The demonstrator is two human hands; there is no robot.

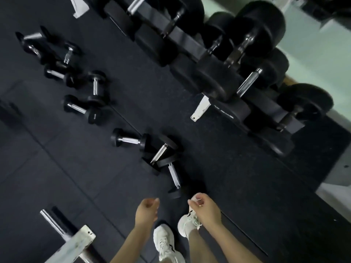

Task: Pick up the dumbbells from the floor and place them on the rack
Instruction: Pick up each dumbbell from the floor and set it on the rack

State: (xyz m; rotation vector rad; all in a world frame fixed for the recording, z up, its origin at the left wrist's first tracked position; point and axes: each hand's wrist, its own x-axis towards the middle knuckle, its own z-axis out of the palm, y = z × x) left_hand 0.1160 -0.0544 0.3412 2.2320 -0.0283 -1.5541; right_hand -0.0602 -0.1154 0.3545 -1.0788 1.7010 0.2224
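Note:
Several small black dumbbells with chrome handles lie scattered on the dark rubber floor. The nearest dumbbell (174,176) lies just ahead of my feet, another dumbbell (161,151) leans across its far end, and a third dumbbell (130,139) lies to their left. More lie farther off at the upper left. The rack (201,108), with white feet, runs along the upper right and carries large black dumbbells. My left hand (146,210) and my right hand (206,208) hang above the floor near the closest dumbbell, fingers loosely curled, holding nothing.
My two white shoes (165,242) stand below the hands. A white bench frame with a chrome bar (70,242) sits at the lower left. A pale wall (322,44) runs behind the rack at the right.

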